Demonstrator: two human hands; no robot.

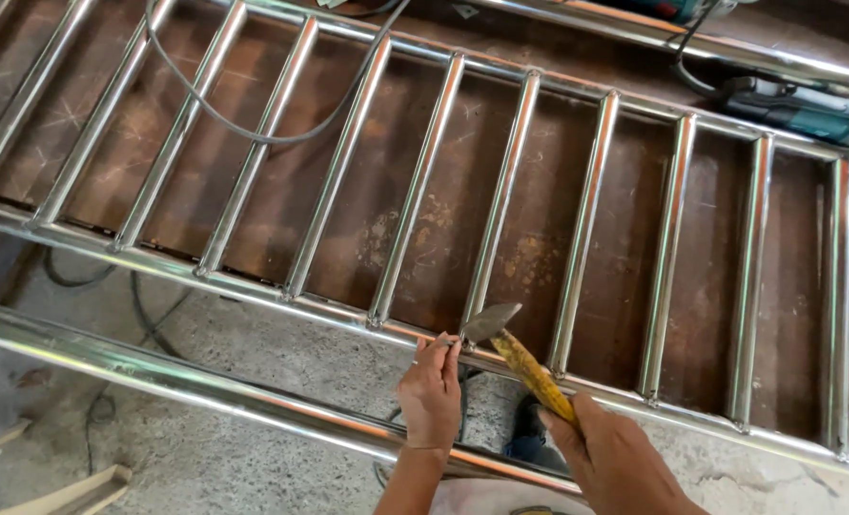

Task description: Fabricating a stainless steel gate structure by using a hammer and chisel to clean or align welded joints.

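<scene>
On rail (253, 283) — left hand (431, 391) pinching; right hand (615, 458) grasping hammer (520, 358) — head beside left fingertips.

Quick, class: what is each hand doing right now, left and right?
Left hand: fingers pinched together at the lower rail; whether they hold anything cannot be told.
Right hand: closed around the yellow handle of a chipping hammer.

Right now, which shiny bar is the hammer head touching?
The hammer meets the bar fifth from the right, at its bottom end where it joins the rail. The left hand rests beside that spot; other bars stand untouched.
</scene>
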